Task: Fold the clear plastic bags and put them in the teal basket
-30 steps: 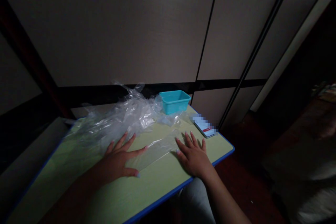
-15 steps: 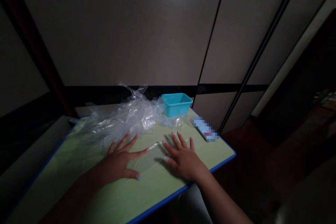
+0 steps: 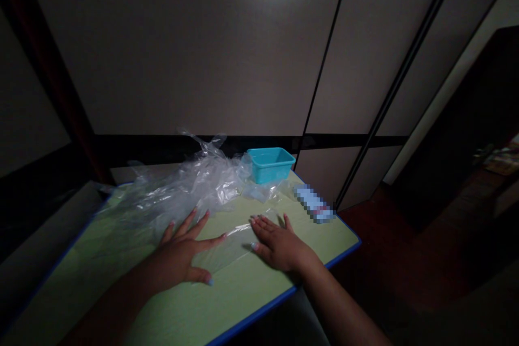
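Observation:
My left hand (image 3: 183, 252) lies flat on the green table (image 3: 170, 308), fingers spread, pressing down the left part of a clear plastic sheet (image 3: 230, 246). To its right, my right hand (image 3: 276, 243) also rests flat with fingers stretched out on the same sheet's right end. Neither hand grips anything. A crumpled heap of clear plastic bags (image 3: 182, 186) lies just beyond my left hand.
A small teal plastic tub (image 3: 271, 164) stands at the table's far edge. A phone (image 3: 314, 204) lies near the right corner. The table has a blue rim (image 3: 259, 308). Pale wall panels rise behind, and dark floor drops off to the right.
My right hand has slid leftward along the plastic sheet, toward my left hand. The left hand has stayed put. The view has shifted slightly.

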A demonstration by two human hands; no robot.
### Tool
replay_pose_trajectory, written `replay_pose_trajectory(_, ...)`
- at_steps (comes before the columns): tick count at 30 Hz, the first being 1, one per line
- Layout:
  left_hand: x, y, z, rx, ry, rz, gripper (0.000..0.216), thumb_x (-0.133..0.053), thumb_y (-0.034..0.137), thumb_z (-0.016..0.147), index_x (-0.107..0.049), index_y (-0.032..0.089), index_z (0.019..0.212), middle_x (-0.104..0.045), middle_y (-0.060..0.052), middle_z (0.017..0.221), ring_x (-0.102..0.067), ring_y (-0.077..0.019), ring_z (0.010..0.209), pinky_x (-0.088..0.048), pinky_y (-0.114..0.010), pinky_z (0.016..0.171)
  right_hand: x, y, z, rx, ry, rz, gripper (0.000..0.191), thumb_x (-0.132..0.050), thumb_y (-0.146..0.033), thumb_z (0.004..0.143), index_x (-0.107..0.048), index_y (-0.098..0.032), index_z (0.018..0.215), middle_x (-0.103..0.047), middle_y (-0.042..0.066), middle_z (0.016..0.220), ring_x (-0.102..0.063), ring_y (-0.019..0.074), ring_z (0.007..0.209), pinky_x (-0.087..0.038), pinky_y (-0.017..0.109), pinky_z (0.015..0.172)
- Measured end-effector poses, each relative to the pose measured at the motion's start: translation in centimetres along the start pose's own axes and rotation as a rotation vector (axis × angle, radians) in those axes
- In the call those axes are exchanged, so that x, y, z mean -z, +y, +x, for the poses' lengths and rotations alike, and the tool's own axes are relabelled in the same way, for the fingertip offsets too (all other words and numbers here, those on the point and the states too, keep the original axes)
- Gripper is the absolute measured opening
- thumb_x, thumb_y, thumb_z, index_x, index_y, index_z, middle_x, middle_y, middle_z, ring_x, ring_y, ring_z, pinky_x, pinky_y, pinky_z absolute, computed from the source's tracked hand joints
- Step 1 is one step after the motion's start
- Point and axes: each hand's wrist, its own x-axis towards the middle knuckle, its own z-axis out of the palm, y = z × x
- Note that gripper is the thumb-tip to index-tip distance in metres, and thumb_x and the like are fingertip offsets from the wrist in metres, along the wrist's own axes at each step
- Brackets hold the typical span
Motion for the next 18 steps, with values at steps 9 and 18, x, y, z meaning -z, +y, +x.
replay_pose_trajectory(9, 0.1, 0.0, -0.1, -0.001, -0.016, -0.016, 0.082, -0.066, 0.065, 0.053, -0.035, 0.045, 0.127, -0.002, -0.003, 0.148, 0.014, -0.0373, 0.13, -0.003, -0.065, 0.097, 0.5, 2.9, 0.5, -0.224, 0.028, -0.007, 0.057, -0.018, -0.048, 0.091, -0.01, -0.024, 0.142, -0.011, 0.002, 0.147, -0.006, 0.0177, 0.135, 0.009, 0.055, 0.102)
replay_pose_trajectory(18, 0.4, 0.2, -0.1, 0.017, -0.031, -0.028, 0.082, -0.068, 0.061, 0.054, -0.035, 0.045, 0.127, 0.0, -0.003, 0.147, 0.014, -0.0365, 0.13, -0.003, -0.064, 0.097, -0.6, 3.1, 0.8, -0.32, 0.094, -0.043, 0.059, -0.014, -0.051, 0.09, -0.011, -0.023, 0.142, -0.012, 0.002, 0.147, -0.005, 0.0183, 0.135, 0.005, 0.058, 0.101)
